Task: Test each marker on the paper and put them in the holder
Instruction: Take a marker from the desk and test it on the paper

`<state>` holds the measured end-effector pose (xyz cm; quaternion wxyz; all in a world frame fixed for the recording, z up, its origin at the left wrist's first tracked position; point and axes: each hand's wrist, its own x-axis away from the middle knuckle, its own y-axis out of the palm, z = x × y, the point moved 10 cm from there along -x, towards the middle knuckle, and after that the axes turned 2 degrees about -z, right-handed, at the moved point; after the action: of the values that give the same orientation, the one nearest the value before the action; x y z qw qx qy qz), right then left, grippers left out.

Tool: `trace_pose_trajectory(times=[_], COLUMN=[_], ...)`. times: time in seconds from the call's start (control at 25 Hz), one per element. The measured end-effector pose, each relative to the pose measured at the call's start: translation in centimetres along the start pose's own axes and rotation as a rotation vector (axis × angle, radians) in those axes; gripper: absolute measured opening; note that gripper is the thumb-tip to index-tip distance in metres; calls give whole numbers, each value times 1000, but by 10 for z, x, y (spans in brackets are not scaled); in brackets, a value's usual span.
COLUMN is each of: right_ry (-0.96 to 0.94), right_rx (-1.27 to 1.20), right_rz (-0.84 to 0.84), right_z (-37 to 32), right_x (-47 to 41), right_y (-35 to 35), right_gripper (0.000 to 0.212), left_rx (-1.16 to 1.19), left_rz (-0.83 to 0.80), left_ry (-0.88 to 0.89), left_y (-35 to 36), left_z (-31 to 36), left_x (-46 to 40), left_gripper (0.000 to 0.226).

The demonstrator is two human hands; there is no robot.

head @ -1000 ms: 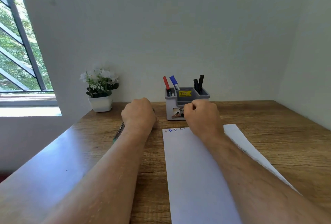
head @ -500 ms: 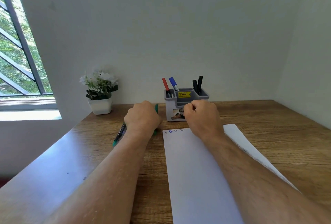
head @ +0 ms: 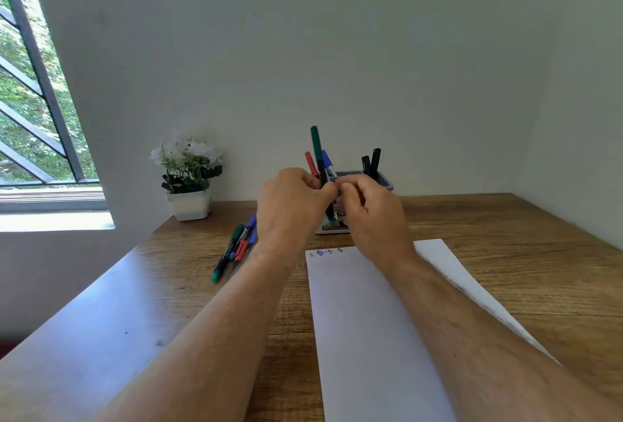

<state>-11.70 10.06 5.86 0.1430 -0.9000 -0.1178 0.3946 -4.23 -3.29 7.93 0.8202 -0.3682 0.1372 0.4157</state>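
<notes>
Wooden desk (head: 505, 253) under white walls; both hands, left (head: 290, 209) and right (head: 374, 216), grip a green marker (head: 316, 148).

Two hands (head: 293, 205) share one green marker (head: 317, 151) — four more markers (head: 371, 162) stand in one holder (head: 384, 182), about four markers (head: 236, 246) lie loose, beside one paper sheet (head: 364, 320) — and one potted plant (head: 187, 178).

A home desk (head: 505, 253), with potted flowers (head: 187, 165) beside a window (head: 33, 101).

Wooden table (head: 505, 253) — things laid on it

Paper (head: 371, 337), holder (head: 384, 182), potted plant (head: 188, 185) and loose markers (head: 236, 246) are borne — all apart.
</notes>
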Motion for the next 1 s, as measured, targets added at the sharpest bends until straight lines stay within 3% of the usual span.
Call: trace_pose_trajectory(times=[0.24,0.36,0.48,0.6,0.72,0.84,1.0], right_ry=[191,257,276,250,158,76,42], right_rx=[-409,-491,-514,-436,-263,-135,-29], right_rz=[-68,-106,-39,89,117,63,53], right_z=[14,19,21,25,17,4,0], right_x=[-1,2,1,-1,-4,-2,-4], right_y=[3,6,2,-13,-21,-16,-19], right_gripper=[28,25,23,14,20,22,25], left_rx=[154,179,202,296,473,744,901], left_rz=[-110,-158,-219,-159,-49,-104,-134], left_ry=[3,-7,11,27,22,-96,-215], left_y=[24,27,31,22,6,12,20], left_z=[7,3,7,10,6,-5,-15], left_x=[9,10,11,8,4,2,1], left_gripper=[15,8,10,10,15,18,14])
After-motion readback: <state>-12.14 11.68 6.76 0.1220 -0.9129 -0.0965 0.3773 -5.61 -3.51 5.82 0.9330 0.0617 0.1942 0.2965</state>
